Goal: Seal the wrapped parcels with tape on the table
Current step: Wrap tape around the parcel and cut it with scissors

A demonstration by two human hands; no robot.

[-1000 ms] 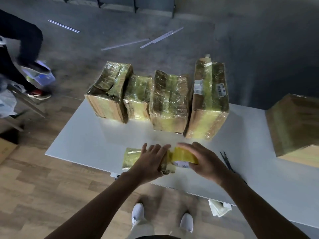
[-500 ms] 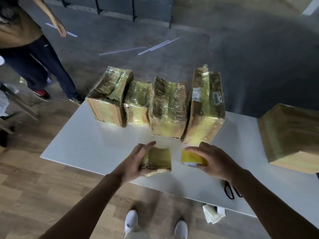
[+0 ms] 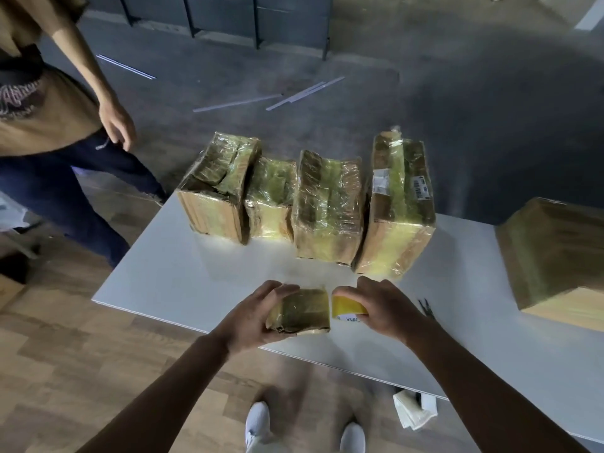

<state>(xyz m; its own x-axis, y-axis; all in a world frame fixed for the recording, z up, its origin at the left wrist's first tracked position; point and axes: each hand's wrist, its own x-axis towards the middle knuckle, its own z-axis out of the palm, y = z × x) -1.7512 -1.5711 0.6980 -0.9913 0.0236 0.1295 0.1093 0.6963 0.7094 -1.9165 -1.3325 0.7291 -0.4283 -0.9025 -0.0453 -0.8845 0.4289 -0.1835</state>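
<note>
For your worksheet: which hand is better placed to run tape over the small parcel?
The right hand: it grips the yellow tape roll beside the small parcel, which the left hand holds.

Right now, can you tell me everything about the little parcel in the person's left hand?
The small parcel is a squat, boxy block, brownish like cardboard under glossy, crinkled yellow-green wrap. The left hand grips its left end, over the white table's near edge. A yellow tape roll is close beside its right end.
</note>
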